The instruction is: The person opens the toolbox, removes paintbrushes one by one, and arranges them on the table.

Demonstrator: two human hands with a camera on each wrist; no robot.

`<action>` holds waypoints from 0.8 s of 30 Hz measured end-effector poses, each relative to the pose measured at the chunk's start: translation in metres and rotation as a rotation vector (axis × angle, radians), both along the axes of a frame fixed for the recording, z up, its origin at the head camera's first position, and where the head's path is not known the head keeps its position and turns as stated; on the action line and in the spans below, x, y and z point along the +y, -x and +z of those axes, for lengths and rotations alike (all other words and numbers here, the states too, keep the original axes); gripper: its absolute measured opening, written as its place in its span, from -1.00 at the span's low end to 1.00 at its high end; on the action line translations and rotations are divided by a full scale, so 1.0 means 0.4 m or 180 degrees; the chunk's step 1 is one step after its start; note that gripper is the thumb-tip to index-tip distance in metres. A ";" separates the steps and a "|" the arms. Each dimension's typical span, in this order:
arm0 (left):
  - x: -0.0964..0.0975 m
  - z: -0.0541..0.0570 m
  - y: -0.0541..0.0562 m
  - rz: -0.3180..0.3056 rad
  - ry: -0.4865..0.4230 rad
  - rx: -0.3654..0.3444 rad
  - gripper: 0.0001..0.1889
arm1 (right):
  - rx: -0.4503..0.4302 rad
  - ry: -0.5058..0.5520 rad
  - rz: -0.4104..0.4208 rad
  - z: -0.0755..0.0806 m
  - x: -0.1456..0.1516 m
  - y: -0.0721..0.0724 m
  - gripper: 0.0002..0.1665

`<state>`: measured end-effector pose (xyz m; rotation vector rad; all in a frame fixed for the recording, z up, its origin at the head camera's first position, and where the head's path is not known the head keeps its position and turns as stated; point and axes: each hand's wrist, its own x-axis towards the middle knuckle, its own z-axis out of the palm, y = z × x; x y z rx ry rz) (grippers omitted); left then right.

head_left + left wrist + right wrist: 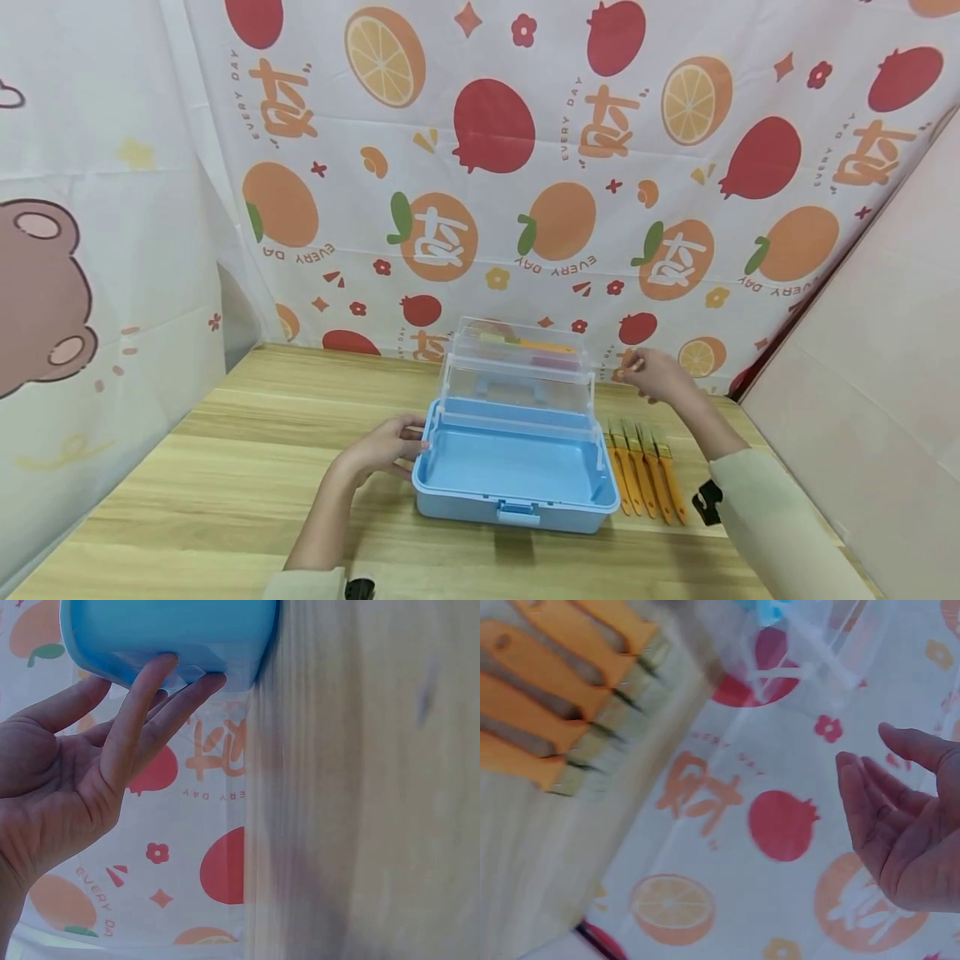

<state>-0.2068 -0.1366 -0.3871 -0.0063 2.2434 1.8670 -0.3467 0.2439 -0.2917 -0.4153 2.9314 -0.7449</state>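
A light blue plastic toolbox stands with its clear lid raised, and its blue bottom is bare. My left hand rests on the box's left side, its fairly straight fingers against the wall and the thumb near the edge. A brush with an orange handle lies in the raised clear upper part. My right hand is in the air right of the lid, fingers loosely bent and holding nothing. Below it, several flat paintbrushes with orange handles lie side by side, bristles away from me.
The wooden table carries the box and the brushes. A fruit-patterned curtain hangs right behind the lid. Pale sheets close off the left side and the right side.
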 end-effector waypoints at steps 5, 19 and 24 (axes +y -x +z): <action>0.003 0.001 0.001 0.0017 0.0014 -0.0009 -0.57 | 0.0300 -0.0249 0.0282 0.053 -0.066 0.022 -0.74; -0.002 0.002 -0.005 0.0060 0.0048 -0.0033 -0.56 | 0.0458 -0.0382 0.0754 0.102 -0.237 0.082 -0.80; -0.003 0.002 -0.004 0.0010 0.0040 -0.0016 -0.56 | 0.0597 -0.0426 0.0790 0.082 -0.275 0.112 -0.82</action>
